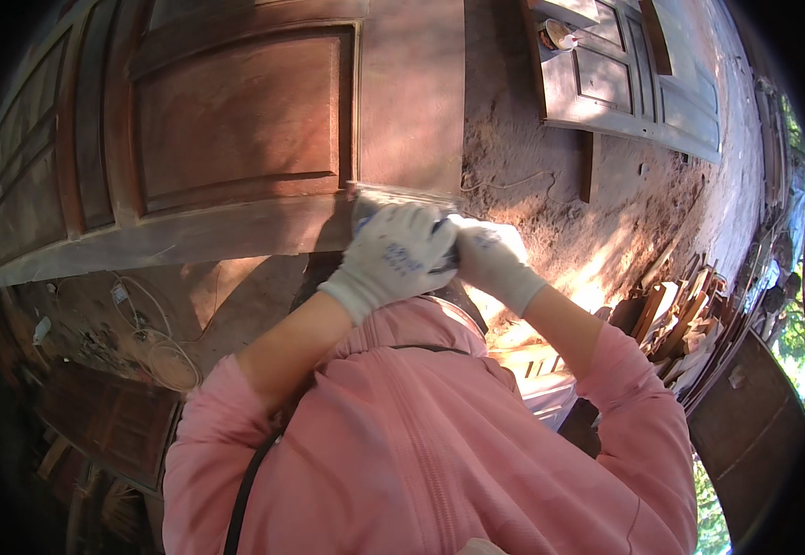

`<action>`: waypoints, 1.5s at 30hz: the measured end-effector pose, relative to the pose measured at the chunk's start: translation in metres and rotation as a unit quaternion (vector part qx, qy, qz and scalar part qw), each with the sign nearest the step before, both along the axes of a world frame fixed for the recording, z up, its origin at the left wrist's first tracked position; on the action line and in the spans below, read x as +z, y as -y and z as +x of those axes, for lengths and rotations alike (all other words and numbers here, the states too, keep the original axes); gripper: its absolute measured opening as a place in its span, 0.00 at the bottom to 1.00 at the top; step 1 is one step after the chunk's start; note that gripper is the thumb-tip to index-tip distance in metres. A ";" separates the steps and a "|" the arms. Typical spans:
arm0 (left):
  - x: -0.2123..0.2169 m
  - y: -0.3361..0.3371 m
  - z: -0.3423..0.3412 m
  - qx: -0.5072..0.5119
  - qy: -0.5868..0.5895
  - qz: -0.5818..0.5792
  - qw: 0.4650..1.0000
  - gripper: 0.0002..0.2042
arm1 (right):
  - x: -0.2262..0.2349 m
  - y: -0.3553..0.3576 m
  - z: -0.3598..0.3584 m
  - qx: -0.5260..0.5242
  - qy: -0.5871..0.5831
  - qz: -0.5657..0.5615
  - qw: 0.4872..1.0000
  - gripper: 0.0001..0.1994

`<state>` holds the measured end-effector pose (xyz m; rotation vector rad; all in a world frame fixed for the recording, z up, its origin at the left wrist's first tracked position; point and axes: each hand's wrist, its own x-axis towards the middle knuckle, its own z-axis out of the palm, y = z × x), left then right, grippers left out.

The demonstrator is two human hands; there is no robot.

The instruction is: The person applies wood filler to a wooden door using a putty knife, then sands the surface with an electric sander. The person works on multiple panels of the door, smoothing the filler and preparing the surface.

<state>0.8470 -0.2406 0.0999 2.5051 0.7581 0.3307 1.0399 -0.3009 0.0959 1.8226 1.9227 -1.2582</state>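
A large brown panelled wooden door (pixel 236 120) lies flat in front of me. At its near right corner both my hands, in white work gloves, are closed close together. My left hand (pixel 398 248) is wrapped over a flat, greyish, plate-like tool (pixel 402 196), whose wide edge lies against the door's corner. My right hand (pixel 490 257) presses in from the right on the same tool. Motion blur and the gloves hide most of it, so its exact kind does not show.
Another panelled door (pixel 601 79) lies at the far right with a small tub (pixel 558 35) on it. Wood scraps (pixel 675 305) are heaped at the right. A cable (pixel 167 347) coils on the ground at the left, near another wooden panel (pixel 106 416).
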 end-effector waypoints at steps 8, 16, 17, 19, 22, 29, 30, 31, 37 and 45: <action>0.001 -0.038 -0.115 0.070 -0.042 0.043 0.996 0.32 | 0.008 -0.068 -0.110 0.112 0.001 0.068 0.991 0.15; 0.006 -0.028 -0.020 -0.035 -0.018 -0.017 0.999 0.25 | 0.013 -0.030 -0.021 -0.006 0.001 -0.072 0.997 0.18; 0.005 -0.025 -0.001 -0.065 -0.009 -0.014 0.998 0.24 | 0.005 -0.015 -0.001 -0.020 0.000 -0.117 0.993 0.19; 0.006 -0.014 0.032 -0.139 -0.008 -0.061 0.988 0.21 | -0.004 0.019 0.027 -0.059 0.008 -0.151 0.987 0.21; -0.002 0.020 0.064 -0.173 0.029 -0.077 0.981 0.17 | 0.003 0.072 0.049 -0.090 0.043 -0.158 0.982 0.22; -0.007 0.059 0.083 -0.113 0.036 -0.098 0.988 0.13 | 0.013 0.095 0.036 -0.021 0.057 -0.100 0.993 0.16; -0.008 0.055 0.087 -0.110 0.044 -0.088 0.989 0.13 | 0.016 0.089 0.036 -0.064 0.061 -0.131 0.987 0.16; -0.010 0.051 0.091 -0.107 0.052 -0.077 0.990 0.13 | 0.012 0.094 0.040 -0.072 0.044 -0.091 0.992 0.16; -0.010 0.067 0.103 -0.138 0.035 -0.112 0.983 0.12 | 0.019 0.121 0.046 -0.106 0.035 0.010 0.994 0.15; -0.009 0.042 0.104 -0.057 0.064 -0.045 0.995 0.10 | -0.002 0.096 0.055 -0.050 0.043 -0.049 0.997 0.14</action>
